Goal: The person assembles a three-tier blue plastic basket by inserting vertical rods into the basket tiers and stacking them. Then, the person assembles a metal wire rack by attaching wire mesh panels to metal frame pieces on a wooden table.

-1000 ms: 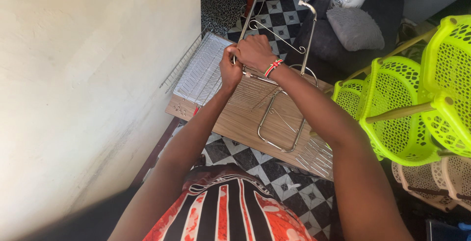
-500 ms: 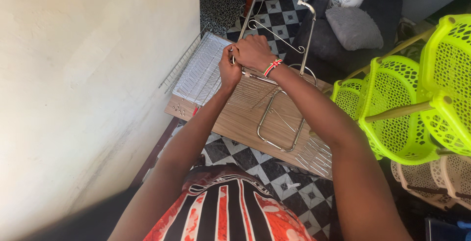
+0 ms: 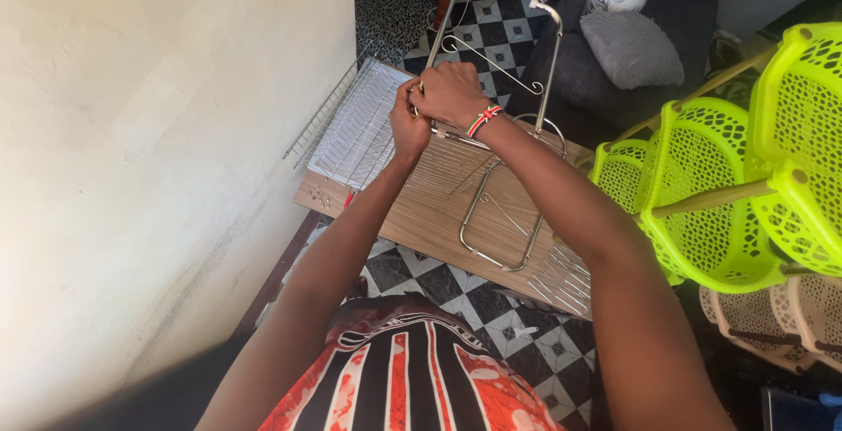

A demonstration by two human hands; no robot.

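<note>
Both my hands meet at the left upright of a chrome wire rack frame (image 3: 551,63) that stands tilted over a small wooden table (image 3: 421,216). My right hand (image 3: 452,93), with a striped bracelet at the wrist, is closed over the frame's tube. My left hand (image 3: 408,128) pinches at the same joint just below it; what sits between its fingers is hidden. A second chrome frame (image 3: 495,220) lies flat on the table. A wire shelf tray (image 3: 355,128) rests on the table's left end.
A cream wall runs along the left. Several small screws (image 3: 323,194) lie at the table's left corner. A lime-green stacked plastic basket rack (image 3: 728,185) stands at the right, with beige baskets (image 3: 785,317) below. A dark sofa with cushions (image 3: 631,45) is beyond; the floor is checkered.
</note>
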